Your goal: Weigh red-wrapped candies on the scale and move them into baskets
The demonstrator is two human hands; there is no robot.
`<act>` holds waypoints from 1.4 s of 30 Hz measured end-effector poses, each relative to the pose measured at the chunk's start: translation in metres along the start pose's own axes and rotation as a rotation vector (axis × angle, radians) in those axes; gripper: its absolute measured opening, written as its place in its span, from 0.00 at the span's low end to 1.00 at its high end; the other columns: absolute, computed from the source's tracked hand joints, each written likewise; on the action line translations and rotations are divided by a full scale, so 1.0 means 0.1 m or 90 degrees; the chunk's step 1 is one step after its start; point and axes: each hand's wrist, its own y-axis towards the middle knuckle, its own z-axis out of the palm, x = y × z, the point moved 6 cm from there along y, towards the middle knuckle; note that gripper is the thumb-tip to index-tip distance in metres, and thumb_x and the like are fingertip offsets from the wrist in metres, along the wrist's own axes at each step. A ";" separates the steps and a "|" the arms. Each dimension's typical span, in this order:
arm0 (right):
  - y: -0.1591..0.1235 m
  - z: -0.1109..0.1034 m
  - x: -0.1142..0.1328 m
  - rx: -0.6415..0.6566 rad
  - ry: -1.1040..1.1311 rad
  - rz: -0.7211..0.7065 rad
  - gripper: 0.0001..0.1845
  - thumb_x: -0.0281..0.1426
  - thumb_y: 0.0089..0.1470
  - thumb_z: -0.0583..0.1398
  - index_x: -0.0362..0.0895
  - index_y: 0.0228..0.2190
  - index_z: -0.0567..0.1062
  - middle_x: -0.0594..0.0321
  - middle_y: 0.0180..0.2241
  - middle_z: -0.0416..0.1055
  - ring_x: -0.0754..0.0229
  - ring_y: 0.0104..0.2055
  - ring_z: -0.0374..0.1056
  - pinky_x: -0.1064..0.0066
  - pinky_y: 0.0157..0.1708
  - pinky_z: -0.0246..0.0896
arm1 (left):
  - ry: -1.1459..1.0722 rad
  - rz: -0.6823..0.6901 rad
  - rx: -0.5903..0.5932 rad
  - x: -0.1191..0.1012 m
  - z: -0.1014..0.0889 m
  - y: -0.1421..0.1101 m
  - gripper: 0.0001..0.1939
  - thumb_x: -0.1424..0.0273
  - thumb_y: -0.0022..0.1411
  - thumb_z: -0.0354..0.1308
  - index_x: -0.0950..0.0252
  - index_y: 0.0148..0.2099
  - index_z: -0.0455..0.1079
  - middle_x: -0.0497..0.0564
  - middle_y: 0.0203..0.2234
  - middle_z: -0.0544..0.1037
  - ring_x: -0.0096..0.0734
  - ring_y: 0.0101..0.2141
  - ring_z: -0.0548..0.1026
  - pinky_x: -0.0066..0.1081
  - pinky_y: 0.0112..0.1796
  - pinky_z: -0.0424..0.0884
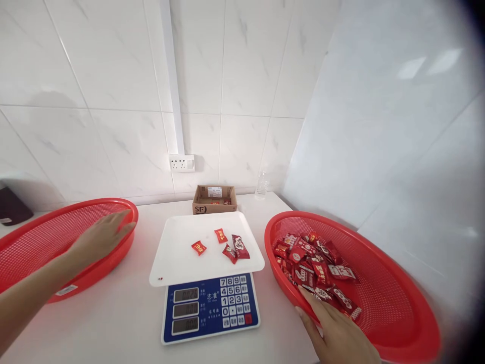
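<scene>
Over the right side of the left red basket, my left hand is stretched out, its fingers straight and holding nothing; they reach the rim. My right hand is at the near rim of the right red basket, index finger over the rim and thumb outside. Several wrapped candies in red and dark red lie heaped in that basket. Between the baskets stands a digital scale with a white tray. Two small red candies and two darker packets lie apart on the tray.
Behind the scale sits an open cardboard box with a few red packets inside. A clear plastic bottle stands near the wall. A dark object is at the far left. A wall socket is above the white table.
</scene>
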 end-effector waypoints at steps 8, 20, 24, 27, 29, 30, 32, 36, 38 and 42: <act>-0.01 0.01 0.02 -0.004 -0.046 -0.022 0.23 0.44 0.60 0.50 0.45 0.46 0.76 0.58 0.36 0.79 0.54 0.34 0.76 0.68 0.30 0.71 | -0.071 0.162 0.323 -1.55 1.23 -0.15 0.38 0.45 0.60 0.39 0.60 0.67 0.45 0.57 0.65 0.51 0.43 0.64 0.49 0.44 0.59 0.55; -0.05 0.02 0.05 -0.069 -0.075 -0.054 0.20 0.42 0.60 0.51 0.47 0.45 0.76 0.58 0.35 0.79 0.56 0.34 0.75 0.70 0.32 0.68 | -0.068 0.397 0.282 -2.71 1.69 -0.13 0.25 0.50 0.60 0.48 0.60 0.52 0.64 0.58 0.51 0.69 0.46 0.52 0.66 0.46 0.53 0.60; -0.05 0.02 0.05 -0.073 -0.074 -0.050 0.20 0.42 0.60 0.51 0.47 0.45 0.76 0.58 0.35 0.79 0.56 0.34 0.75 0.69 0.33 0.68 | -0.036 0.413 0.277 -2.68 1.70 -0.04 0.20 0.54 0.62 0.49 0.65 0.45 0.67 0.57 0.42 0.72 0.40 0.41 0.71 0.42 0.42 0.69; -0.05 0.01 0.06 -0.077 -0.075 -0.048 0.20 0.41 0.60 0.51 0.47 0.45 0.75 0.59 0.35 0.79 0.56 0.34 0.75 0.69 0.33 0.68 | -0.016 0.426 0.299 -2.65 1.73 0.01 0.16 0.59 0.64 0.50 0.66 0.43 0.68 0.52 0.38 0.73 0.31 0.36 0.72 0.38 0.39 0.70; -0.05 0.00 0.07 -0.081 -0.077 -0.051 0.19 0.41 0.60 0.51 0.47 0.45 0.75 0.59 0.35 0.79 0.56 0.34 0.75 0.68 0.34 0.68 | -0.010 0.422 0.304 -2.63 1.73 0.03 0.15 0.60 0.64 0.51 0.66 0.43 0.68 0.51 0.37 0.74 0.29 0.36 0.72 0.37 0.39 0.71; -0.06 -0.01 0.08 -0.083 -0.080 -0.054 0.19 0.40 0.60 0.51 0.47 0.45 0.75 0.59 0.35 0.79 0.56 0.35 0.75 0.68 0.34 0.68 | -0.011 0.416 0.303 -2.62 1.71 0.04 0.14 0.60 0.64 0.51 0.66 0.43 0.68 0.51 0.37 0.74 0.29 0.35 0.73 0.37 0.39 0.71; -0.06 -0.02 0.09 -0.084 -0.093 -0.058 0.19 0.40 0.60 0.51 0.46 0.45 0.75 0.59 0.35 0.79 0.56 0.35 0.75 0.67 0.34 0.68 | -0.019 0.399 0.294 -2.58 1.63 0.07 0.14 0.61 0.64 0.51 0.67 0.40 0.69 0.51 0.35 0.74 0.28 0.34 0.73 0.36 0.38 0.71; -0.07 -0.05 0.11 -0.099 -0.105 -0.057 0.20 0.40 0.62 0.49 0.45 0.44 0.76 0.59 0.34 0.79 0.56 0.34 0.74 0.67 0.34 0.67 | -0.058 0.337 0.239 -2.33 1.28 0.18 0.16 0.61 0.66 0.46 0.64 0.32 0.68 0.48 0.32 0.74 0.28 0.33 0.72 0.30 0.35 0.67; -0.07 -0.06 0.11 -0.114 -0.096 -0.054 0.23 0.41 0.62 0.46 0.45 0.42 0.76 0.58 0.34 0.79 0.56 0.33 0.74 0.66 0.34 0.66 | -0.067 0.290 0.205 -2.10 1.04 0.23 0.18 0.59 0.65 0.45 0.62 0.29 0.66 0.47 0.31 0.74 0.29 0.33 0.73 0.27 0.34 0.65; -0.08 -0.04 0.08 -0.105 -0.068 -0.036 0.23 0.39 0.62 0.45 0.44 0.43 0.76 0.56 0.34 0.79 0.54 0.34 0.74 0.64 0.34 0.66 | -0.035 0.161 0.138 -1.44 0.54 0.25 0.19 0.55 0.63 0.46 0.62 0.27 0.64 0.45 0.27 0.73 0.29 0.27 0.70 0.25 0.28 0.60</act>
